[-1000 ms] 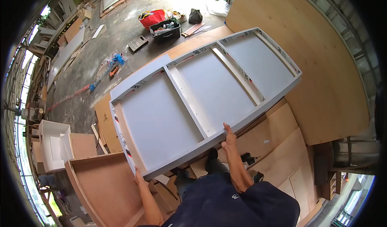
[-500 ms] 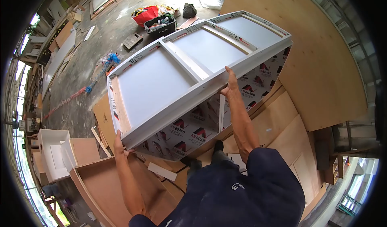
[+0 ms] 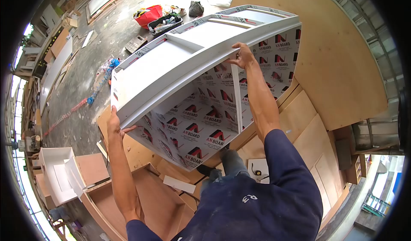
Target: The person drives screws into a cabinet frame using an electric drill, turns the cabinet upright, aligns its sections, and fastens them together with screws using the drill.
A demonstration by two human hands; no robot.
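Note:
A large white cabinet (image 3: 150, 93) is tilted in front of me, its near edge raised. Printed lining with red and black logos shows inside it, on both sides of a thin white divider (image 3: 236, 95). My left hand (image 3: 114, 123) grips the near left corner, thumb below the edge. Farther right, my right hand (image 3: 243, 56) is closed round the same long edge near the divider, fingers on top and thumb underneath. Frame strips cross the cabinet's upper face.
An open wooden box (image 3: 145, 198) lies at the lower left, beside a white box (image 3: 58, 177). A large plywood sheet (image 3: 334, 61) stands at the right. Beyond the cabinet are a red bag (image 3: 147, 15), a black tool bin (image 3: 165, 23) and a blue hose (image 3: 102, 80).
Both hands have lifted the cabinet's near edge, tipping it away from me. Its logo-printed interior and the divider have come into view.

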